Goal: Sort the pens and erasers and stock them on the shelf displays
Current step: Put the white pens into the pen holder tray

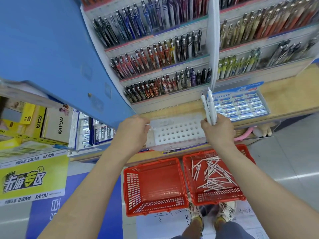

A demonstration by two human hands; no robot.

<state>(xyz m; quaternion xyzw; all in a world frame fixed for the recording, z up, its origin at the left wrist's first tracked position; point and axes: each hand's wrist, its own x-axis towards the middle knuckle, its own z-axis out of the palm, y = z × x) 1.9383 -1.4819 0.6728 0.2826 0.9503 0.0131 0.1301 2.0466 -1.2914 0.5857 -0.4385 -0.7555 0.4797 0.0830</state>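
Observation:
My right hand grips a small bunch of white pens that stand upright above its fist. My left hand pinches a single thin white pen at the left end of a white holder tray with round holes. The tray's holes look empty. The tray lies on the wooden counter ledge between my hands. Below, on the floor, the right red basket holds several loose white pens. The left red basket holds nothing. A blue box of Pilot erasers sits on the ledge to the right.
Tiered shelves of pens rise behind the ledge, with more on the right section. A blue panel stands at left, beside yellow Kayou boxes and a blue display of Pilot packs. My shoes stand by the baskets.

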